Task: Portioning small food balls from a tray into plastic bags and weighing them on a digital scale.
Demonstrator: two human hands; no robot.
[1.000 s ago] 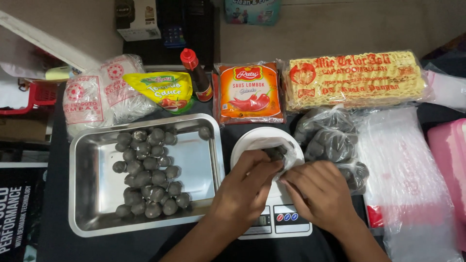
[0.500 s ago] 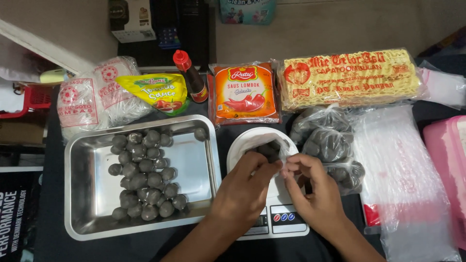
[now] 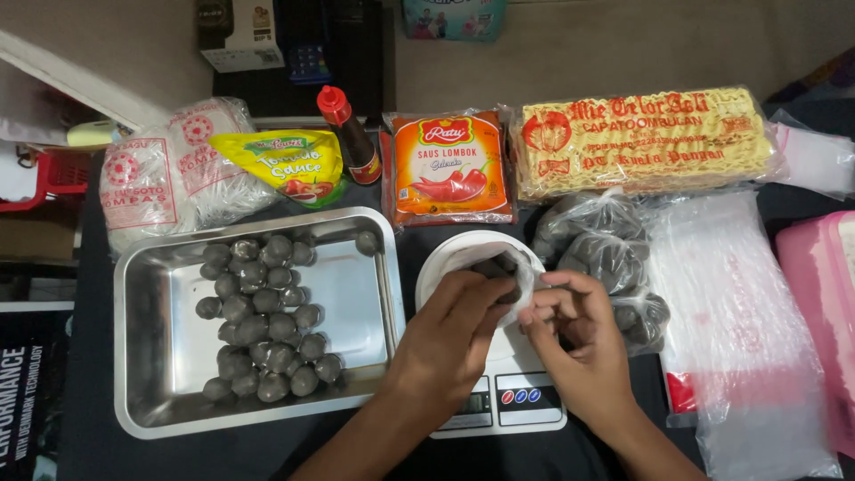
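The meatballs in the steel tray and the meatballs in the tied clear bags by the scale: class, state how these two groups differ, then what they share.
The meatballs in the steel tray lie loose and uncovered; the bagged meatballs are packed inside clear plastic. The tray group sits left of the scale, spread in a rough column; the bagged group sits right of it, bunched in mounds. Both are dark grey, round and alike in size.

One steel tray – roughly thirty dark meatballs (some overlapping) – one sauce bottle
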